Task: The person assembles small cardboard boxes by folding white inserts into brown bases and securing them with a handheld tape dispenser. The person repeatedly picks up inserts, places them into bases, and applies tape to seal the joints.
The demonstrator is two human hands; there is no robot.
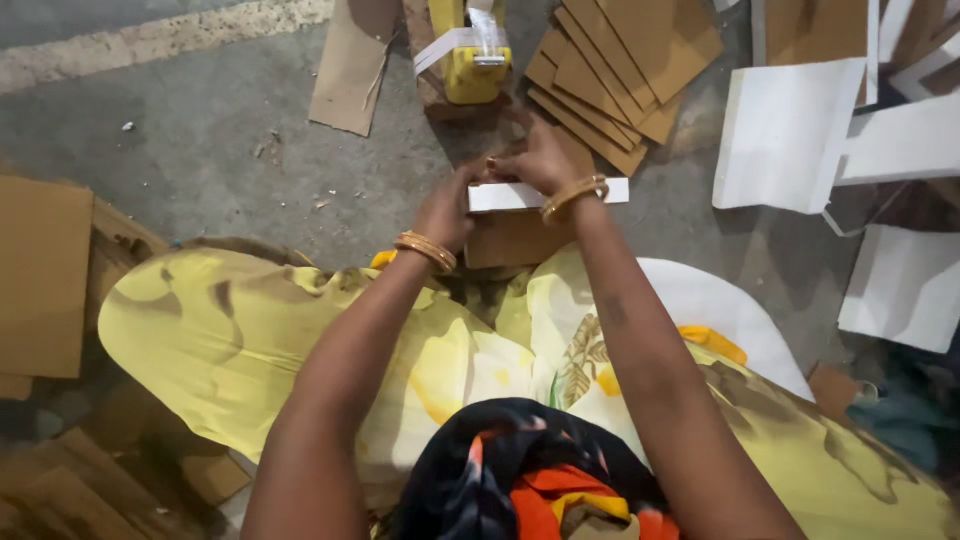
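Note:
I sit on the floor with both arms stretched forward. My left hand and my right hand both grip a small cardboard box with a white side strip, held upright above my lap. My right hand's fingers curl over the box's top edge, and my left hand pinches its left end. Gold bangles ring both wrists. A yellow tape dispenser with white tape stands just beyond the box.
A fanned stack of brown cardboard pieces lies ahead on the right. White boards are scattered at the right. A loose cardboard strip lies ahead on the left, more brown cardboard at the left. Yellow cloth covers my lap.

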